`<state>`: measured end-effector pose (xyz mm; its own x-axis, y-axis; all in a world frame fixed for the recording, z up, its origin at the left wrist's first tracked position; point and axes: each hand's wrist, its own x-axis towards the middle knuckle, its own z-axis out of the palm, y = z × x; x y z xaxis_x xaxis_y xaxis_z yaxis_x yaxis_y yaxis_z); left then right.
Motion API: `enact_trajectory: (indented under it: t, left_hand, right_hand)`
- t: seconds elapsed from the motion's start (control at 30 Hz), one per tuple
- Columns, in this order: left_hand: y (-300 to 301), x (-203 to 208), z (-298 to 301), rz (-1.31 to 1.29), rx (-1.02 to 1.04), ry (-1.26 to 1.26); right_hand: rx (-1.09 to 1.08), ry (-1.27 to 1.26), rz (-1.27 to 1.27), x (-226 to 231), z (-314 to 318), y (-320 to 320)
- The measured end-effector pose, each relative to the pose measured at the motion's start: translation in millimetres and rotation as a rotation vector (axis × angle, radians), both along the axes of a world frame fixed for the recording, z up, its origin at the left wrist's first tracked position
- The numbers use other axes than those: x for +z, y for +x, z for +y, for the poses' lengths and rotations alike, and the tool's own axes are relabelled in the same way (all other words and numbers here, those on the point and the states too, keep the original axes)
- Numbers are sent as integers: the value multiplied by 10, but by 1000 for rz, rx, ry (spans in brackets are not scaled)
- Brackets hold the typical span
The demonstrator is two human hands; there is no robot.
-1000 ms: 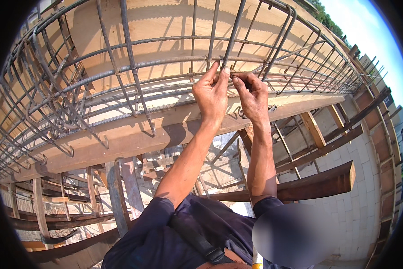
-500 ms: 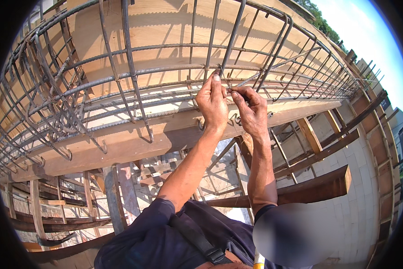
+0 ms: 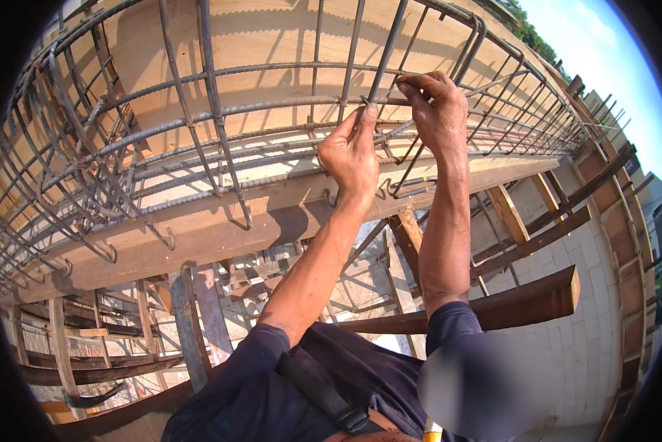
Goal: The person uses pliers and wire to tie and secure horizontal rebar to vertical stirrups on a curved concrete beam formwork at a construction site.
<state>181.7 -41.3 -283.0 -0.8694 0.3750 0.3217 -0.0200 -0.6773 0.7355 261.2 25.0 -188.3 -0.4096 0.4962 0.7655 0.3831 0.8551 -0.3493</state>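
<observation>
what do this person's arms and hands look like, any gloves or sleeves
The left hand and right hand wear no gloves, and no watch or band shows at either wrist. The forearms are bare. Dark navy short sleeves cover the upper arms; no markings show on them.

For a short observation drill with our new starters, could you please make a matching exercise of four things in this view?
Column 1
1. Left hand
2. Right hand
3. Strap
4. Plywood

Column 2
A. Black, lying across the dark shirt
B. Higher of the two hands in the picture
C. Tan, behind the bars
D. Lower of the two hands, fingertips by a crossing of bars

Right pairs: 1-D, 2-B, 3-A, 4-C.
</observation>
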Motion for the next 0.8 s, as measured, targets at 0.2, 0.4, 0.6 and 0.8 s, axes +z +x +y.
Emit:
enact_trajectory:
  t: [0.2,0.4,0.6,0.8]
  left_hand:
    - [-1,-13,38,-13,-43,18]
    - [-23,-13,24,-6,-15,-23]
    - [4,-13,101,53,65,67]
    - [-12,-72,-119,63,-66,-62]
  right_hand:
    - [129,148,-138,-63,238,-350]
    - [197,-158,-393,38,221,-224]
    - [204,172,-422,-137,215,-98]
    - [169,-8,149,-360,-80,-163]
